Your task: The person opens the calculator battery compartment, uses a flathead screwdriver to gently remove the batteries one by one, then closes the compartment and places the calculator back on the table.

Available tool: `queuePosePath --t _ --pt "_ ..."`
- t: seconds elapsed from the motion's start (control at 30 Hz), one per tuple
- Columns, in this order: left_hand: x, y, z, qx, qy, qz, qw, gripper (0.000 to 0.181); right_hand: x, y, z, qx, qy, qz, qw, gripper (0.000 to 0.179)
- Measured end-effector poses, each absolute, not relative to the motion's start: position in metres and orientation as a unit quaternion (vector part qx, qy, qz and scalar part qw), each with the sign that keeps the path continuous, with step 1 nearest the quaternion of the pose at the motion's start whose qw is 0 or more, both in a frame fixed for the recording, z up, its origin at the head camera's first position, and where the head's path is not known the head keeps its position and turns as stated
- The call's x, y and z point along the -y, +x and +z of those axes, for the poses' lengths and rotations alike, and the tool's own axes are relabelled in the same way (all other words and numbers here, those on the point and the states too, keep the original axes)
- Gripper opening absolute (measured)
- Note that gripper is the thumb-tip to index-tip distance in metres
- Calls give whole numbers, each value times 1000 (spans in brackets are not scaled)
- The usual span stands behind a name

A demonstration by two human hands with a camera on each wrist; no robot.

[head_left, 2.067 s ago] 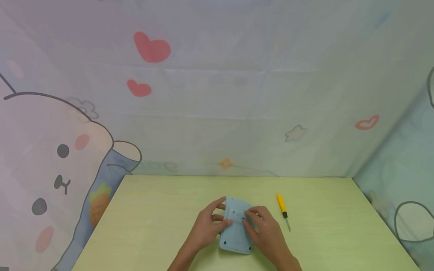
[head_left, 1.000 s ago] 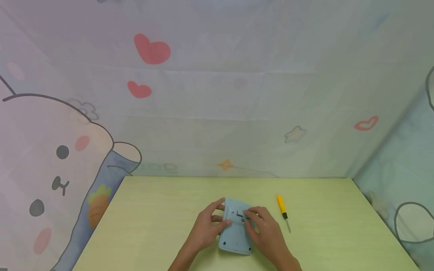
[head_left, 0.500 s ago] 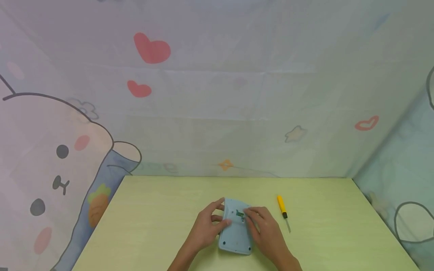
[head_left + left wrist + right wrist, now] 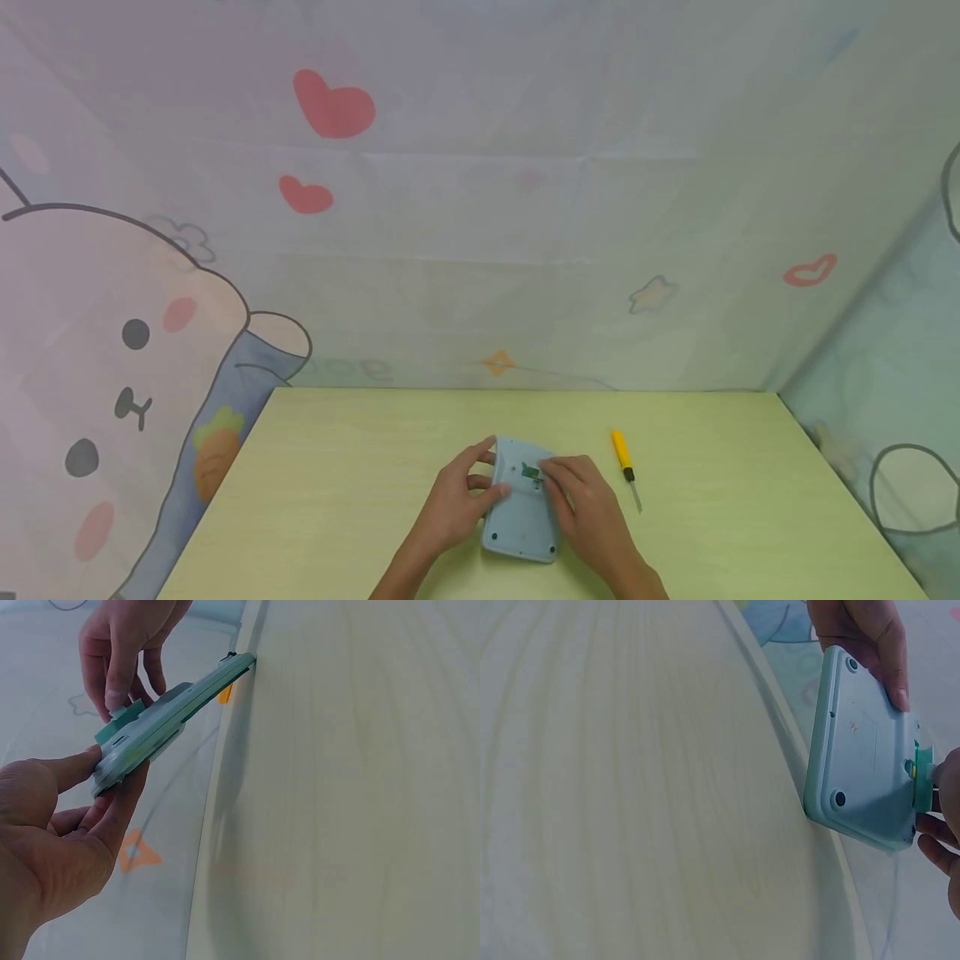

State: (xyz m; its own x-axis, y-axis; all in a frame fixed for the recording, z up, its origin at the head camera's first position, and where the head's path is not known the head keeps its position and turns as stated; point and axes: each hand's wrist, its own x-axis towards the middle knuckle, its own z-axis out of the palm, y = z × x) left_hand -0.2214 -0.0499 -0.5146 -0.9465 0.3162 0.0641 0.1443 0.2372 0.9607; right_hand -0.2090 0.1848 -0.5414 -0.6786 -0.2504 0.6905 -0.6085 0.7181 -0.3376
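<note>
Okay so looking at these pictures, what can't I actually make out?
Front of the blue device: head view, hidden by its own back.
Detail of the green piece: head view, too small and partly behind fingers.
Much of the right hand: right wrist view, cut off by the right edge.
Tip shape of the screwdriver: head view, too small.

Small workspace: pale table point(image 4: 337, 483), screwdriver point(image 4: 627, 469), cartoon-print cloth backdrop point(image 4: 465, 183).
</note>
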Motion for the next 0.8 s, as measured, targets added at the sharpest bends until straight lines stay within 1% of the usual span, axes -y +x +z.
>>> queuePosePath --t 0.27,0.53,0.8 --pt "49 -223 -516 -789 147 593 68 70 -184 -210 -541 870 250 283 318 29" --pt "49 -224 -517 -791 146 590 72 69 -185 -209 -541 870 252 295 305 30" --pt "49 -223 -516 -789 143 592 74 69 -185 -209 -541 863 252 302 317 29"
